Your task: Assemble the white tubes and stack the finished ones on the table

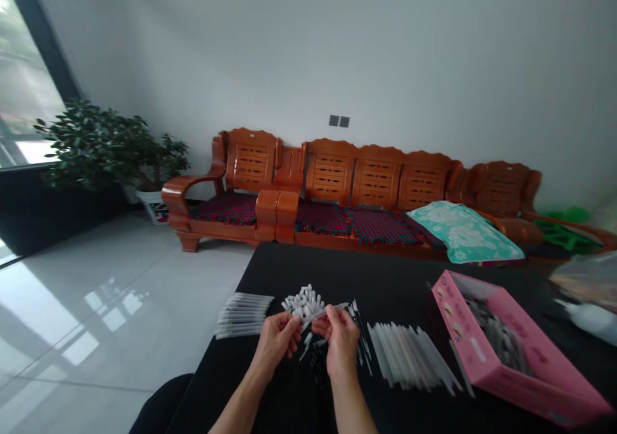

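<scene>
A slim, whitish translucent pen barrel [341, 306] runs between my two hands. My right hand [341, 339] pinches it between thumb and fingers. My left hand [279, 337] is closed at its left end, where the fingertips hide any small part. Just behind my hands lies a pile of small white caps [304, 300]. Thin dark pen refills [362, 337] lie beside my right hand. To the left, several whitish pens [245, 315] lie in a row. On the right is a wider row of translucent barrels [409, 355].
A pink box [523, 392] holding many greyish pieces stands at the right of the black table [289, 263]. Beyond it is a blurred plastic bag [590, 280]. A wooden sofa [376, 170] stands behind the table, and a potted plant [116, 144] at the far left.
</scene>
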Tool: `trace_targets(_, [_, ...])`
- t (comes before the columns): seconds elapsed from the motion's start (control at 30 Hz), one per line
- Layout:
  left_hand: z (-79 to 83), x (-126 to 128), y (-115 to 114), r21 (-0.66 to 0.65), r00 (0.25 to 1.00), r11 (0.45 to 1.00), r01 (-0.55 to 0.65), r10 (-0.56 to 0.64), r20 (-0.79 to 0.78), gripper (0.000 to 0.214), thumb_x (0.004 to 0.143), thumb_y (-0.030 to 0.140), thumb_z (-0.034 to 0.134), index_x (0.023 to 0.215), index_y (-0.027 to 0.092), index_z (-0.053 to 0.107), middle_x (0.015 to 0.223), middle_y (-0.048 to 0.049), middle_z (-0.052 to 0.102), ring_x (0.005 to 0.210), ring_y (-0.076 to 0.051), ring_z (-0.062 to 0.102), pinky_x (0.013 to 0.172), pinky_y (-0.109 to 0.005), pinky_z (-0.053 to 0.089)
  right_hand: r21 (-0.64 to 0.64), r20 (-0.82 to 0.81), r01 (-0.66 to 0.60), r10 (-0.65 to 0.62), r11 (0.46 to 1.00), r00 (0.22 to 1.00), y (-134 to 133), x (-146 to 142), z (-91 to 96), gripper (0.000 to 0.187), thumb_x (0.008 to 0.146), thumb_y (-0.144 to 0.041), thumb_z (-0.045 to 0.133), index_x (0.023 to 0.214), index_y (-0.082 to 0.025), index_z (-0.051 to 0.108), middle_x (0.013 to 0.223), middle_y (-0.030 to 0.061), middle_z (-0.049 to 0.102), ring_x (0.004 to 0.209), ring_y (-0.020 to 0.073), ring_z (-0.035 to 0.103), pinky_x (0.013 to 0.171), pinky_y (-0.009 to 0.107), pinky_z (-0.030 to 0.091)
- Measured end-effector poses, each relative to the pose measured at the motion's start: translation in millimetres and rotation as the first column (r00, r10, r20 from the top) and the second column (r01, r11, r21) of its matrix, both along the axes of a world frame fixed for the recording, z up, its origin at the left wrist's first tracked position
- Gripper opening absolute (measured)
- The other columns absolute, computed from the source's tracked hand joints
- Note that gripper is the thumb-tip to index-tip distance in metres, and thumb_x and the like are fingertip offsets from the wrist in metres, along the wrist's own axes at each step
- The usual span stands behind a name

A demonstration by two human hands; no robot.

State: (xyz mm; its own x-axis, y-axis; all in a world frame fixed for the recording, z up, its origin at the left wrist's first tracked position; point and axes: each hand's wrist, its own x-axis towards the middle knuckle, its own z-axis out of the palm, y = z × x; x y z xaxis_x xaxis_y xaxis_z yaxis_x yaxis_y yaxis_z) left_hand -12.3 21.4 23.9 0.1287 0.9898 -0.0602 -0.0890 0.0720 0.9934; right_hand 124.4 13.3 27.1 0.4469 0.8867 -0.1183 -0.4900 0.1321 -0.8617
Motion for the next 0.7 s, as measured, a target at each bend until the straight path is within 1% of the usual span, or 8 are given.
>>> trace_targets(0.07, [-2.6,2.5,-3.2,0.004,1.0,1.0,-0.02,0.02,0.005,0.043,0.071,0.055,0.068,0.063,0.013,0.059,0.05,-0.0009,0.059,0.034,-0.008,0.048,0.03,-0.017,0.032,-0.014,0.015,-0.004,0.004,1.0,1.0,-2.6,1.3,-2.7,0.043,0.065,-0.049,0.08,0.078,-0.013,0.061,0.059,0.0025,0.068,0.051,0.0179,0.067,0.046,0.024,0.056])
trace_targets(0.23, [-8.7,8.5,-8.2,0.027,0.994,0.997,-0.066,0.063,0.084,0.038,0.06,0.045,0.079,0.07,0.014,0.059,0.05,0.0022,0.057,0.039,-0.01,0.052,0.036,-0.019,0.041,-0.033,0.014,-0.036,0.037,0.999,0.999,-10.4,9.0,-9.8,0.045,0.061,-0.047,0.083,0.079,-0.012,0.06,0.059,0.0019,0.069,0.054,0.0186,0.068,0.049,0.025,0.057])
trace_targets(0.33, [-14.2,12.6,-10.3,0.023,0.995,0.999,-0.048,0.045,0.092,0.042,0.065,0.052,0.074,0.071,0.013,0.06,0.052,0.0004,0.058,0.041,-0.012,0.054,0.037,-0.021,0.043,-0.032,0.005,-0.047,0.047,0.998,0.999,-12.5,15.3,-13.4,0.047,0.06,-0.047,0.085,0.079,-0.012,0.06,0.06,0.0023,0.069,0.054,0.0189,0.068,0.05,0.026,0.057])
trace_targets(0.4, [-18.6,16.0,-10.9,0.022,0.997,0.999,-0.024,0.023,0.071,0.047,0.072,0.059,0.065,0.067,0.013,0.06,0.052,-0.0015,0.059,0.038,-0.011,0.052,0.035,-0.02,0.04,-0.038,0.004,-0.041,0.041,0.998,0.999,-12.5,18.9,-15.8,0.049,0.057,-0.048,0.086,0.079,-0.012,0.06,0.06,0.0027,0.069,0.054,0.0191,0.068,0.05,0.026,0.057])
trace_targets(0.47, [-22.6,19.4,-10.6,0.018,0.998,1.0,-0.019,0.017,0.059,0.049,0.071,0.062,0.064,0.063,0.013,0.058,0.05,-0.002,0.058,0.035,-0.01,0.049,0.032,-0.019,0.036,-0.048,-0.001,-0.033,0.033,0.998,0.999,-12.0,21.6,-18.2,0.052,0.054,-0.048,0.087,0.079,-0.012,0.06,0.059,0.0028,0.069,0.054,0.0197,0.068,0.049,0.027,0.058])
trace_targets(0.53, [-25.2,21.8,-9.9,0.005,0.997,0.999,-0.041,0.04,0.073,0.047,0.066,0.058,0.07,0.063,0.013,0.057,0.049,-0.0013,0.058,0.034,-0.009,0.048,0.031,-0.019,0.035,-0.053,-0.011,-0.034,0.033,0.998,0.999,-11.5,23.2,-20.6,0.054,0.051,-0.048,0.088,0.08,-0.012,0.06,0.059,0.0026,0.069,0.053,0.0202,0.069,0.048,0.027,0.058])
trace_targets(0.63, [-27.1,22.8,-9.0,0.012,0.99,0.998,-0.058,0.055,0.131,0.043,0.057,0.048,0.081,0.071,0.013,0.06,0.051,0.0005,0.058,0.04,-0.011,0.052,0.036,-0.02,0.041,-0.046,-0.018,-0.037,0.036,0.998,0.999,-12.3,23.9,-22.8,0.054,0.052,-0.047,0.088,0.08,-0.012,0.059,0.059,0.0026,0.069,0.053,0.0201,0.069,0.048,0.027,0.057])
trace_targets(0.7, [-28.2,22.0,-8.8,0.025,0.987,0.998,-0.057,0.053,0.151,0.045,0.055,0.047,0.082,0.077,0.013,0.062,0.054,0.0008,0.06,0.044,-0.012,0.055,0.038,-0.021,0.044,-0.041,-0.016,-0.031,0.031,0.999,0.999,-13.7,23.4,-22.9,0.052,0.054,-0.048,0.087,0.079,-0.012,0.059,0.059,0.0025,0.069,0.053,0.0199,0.069,0.048,0.026,0.057])
